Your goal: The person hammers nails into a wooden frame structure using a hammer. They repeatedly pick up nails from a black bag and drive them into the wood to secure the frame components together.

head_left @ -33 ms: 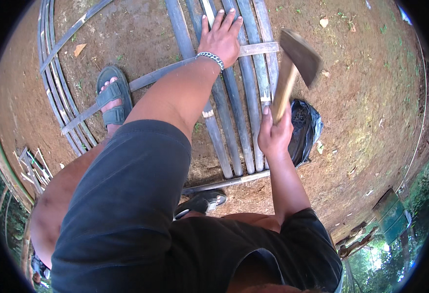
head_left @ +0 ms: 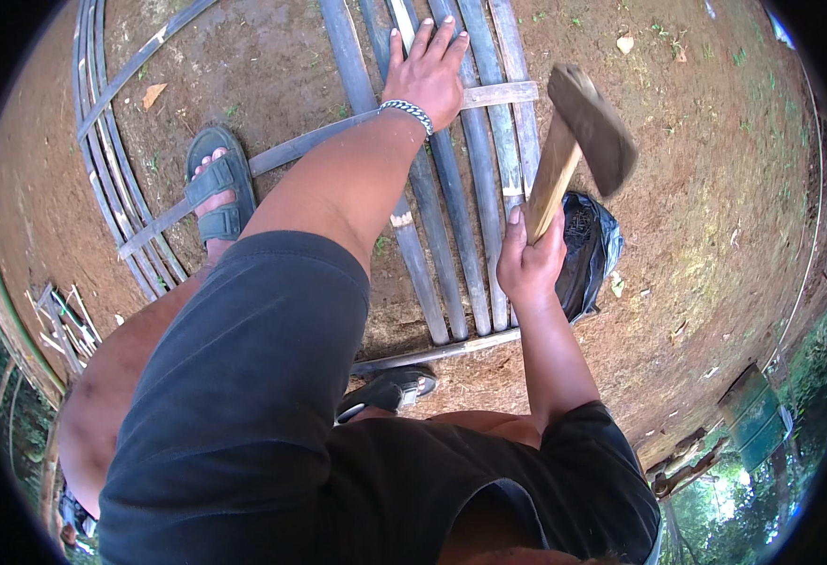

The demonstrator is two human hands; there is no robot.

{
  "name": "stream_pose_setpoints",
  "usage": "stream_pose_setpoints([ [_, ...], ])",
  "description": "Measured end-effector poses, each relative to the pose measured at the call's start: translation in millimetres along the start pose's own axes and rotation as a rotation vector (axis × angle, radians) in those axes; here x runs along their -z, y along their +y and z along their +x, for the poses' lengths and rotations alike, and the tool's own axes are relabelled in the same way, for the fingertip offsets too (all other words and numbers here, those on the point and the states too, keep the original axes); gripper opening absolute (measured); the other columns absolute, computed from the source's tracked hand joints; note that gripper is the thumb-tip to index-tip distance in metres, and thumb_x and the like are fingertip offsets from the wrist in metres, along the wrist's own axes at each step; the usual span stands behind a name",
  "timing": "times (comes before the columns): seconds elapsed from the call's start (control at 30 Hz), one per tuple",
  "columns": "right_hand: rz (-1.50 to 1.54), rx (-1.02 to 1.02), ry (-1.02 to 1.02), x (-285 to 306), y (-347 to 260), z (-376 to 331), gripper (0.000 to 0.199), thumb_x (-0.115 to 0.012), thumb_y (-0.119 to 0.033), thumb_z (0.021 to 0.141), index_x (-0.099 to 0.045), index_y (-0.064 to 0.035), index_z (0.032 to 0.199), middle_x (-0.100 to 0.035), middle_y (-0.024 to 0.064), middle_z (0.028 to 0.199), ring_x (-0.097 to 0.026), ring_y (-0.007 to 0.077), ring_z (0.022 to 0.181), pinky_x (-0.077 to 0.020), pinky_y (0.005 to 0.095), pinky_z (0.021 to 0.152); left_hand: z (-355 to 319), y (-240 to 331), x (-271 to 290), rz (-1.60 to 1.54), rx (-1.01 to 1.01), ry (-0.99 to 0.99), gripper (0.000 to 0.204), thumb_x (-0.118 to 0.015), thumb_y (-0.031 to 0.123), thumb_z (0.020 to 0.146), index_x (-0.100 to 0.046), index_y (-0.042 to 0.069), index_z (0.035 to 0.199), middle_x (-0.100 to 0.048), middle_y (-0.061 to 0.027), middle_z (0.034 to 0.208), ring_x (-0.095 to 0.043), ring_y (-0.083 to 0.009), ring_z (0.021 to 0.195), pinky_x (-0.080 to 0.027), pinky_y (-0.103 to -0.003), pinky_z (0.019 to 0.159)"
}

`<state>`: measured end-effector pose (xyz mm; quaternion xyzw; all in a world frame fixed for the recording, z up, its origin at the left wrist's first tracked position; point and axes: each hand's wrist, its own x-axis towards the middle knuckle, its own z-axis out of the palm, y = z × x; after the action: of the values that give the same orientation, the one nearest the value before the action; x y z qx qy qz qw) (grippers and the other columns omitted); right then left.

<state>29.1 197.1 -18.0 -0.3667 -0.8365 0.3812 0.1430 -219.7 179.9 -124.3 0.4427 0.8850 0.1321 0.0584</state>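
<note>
Hatchet: the hatchet is raised just right of the slats, head up and away from the person, its handle slanting down toward the black bag.
Hatchet weight: likely head-heavy, the dark head looking like solid metal; its outline is slightly blurred.
Hatchet handle: pale wood, stiff and probably smooth enough to slip in a damp palm; the bare wood below the head is the place to hold, clear of the blade.
Right hand: the right hand is closed around the handle's lower part, thumb along it.
Left hand: the left hand lies palm down with fingers spread, flat over the slats and the cross strip, gripping nothing.
Slats: the long grey slats look light and somewhat springy, and may split along the grain; holding them where they meet a strip should steady them best.
Cross strip: the cross strip runs under the left hand toward the sandal.
Bottom strip: another strip touches the slats' near ends.
Black bag: the black bag sits on the soil beside the slats, holding small dark pieces too fine to identify.
</note>
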Motion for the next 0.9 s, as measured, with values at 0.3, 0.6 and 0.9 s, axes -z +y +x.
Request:
stream_pose_setpoints([
  [0.3,-0.04,-0.069,-0.042,-4,-3,10,0.047,-0.061,-0.008,0.096,-0.046,0.0003,0.14,-0.068,0.0279,0.104,-0.07,0.042,0.09,-0.0568,0.0474,0.076,-2,-1,2,-0.017,0.01,-0.019,0.061,-0.05,0.017,0.096,-0.039,0.017,0.155,-0.026,-0.005,0.167,-0.021,-0.0273,0.155,-0.012,-0.058,0.126],
  [0.6,-0.156,-0.189,-0.106,1,-7,8,0.048,-0.06,-0.006,0.095,-0.047,-0.0016,0.14,-0.069,0.0292,0.099,-0.069,0.0484,0.091,-0.0565,0.0499,0.075,4,-4,1,-0.006,0.014,0.002,0.062,-0.05,0.017,0.095,-0.038,0.016,0.156,-0.026,-0.0046,0.167,-0.02,-0.0274,0.155,-0.013,-0.058,0.126],
  [0.9,-0.257,-0.182,-0.2,-8,16,-5,0.048,-0.061,-0.007,0.094,-0.049,-0.0028,0.14,-0.069,0.0315,0.1,-0.068,0.0508,0.092,-0.0559,0.051,0.081,6,4,-3,-0.018,0.005,-0.003,0.062,-0.05,0.017,0.095,-0.038,0.016,0.156,-0.027,-0.0045,0.167,-0.022,-0.0279,0.155,-0.013,-0.058,0.126],
])
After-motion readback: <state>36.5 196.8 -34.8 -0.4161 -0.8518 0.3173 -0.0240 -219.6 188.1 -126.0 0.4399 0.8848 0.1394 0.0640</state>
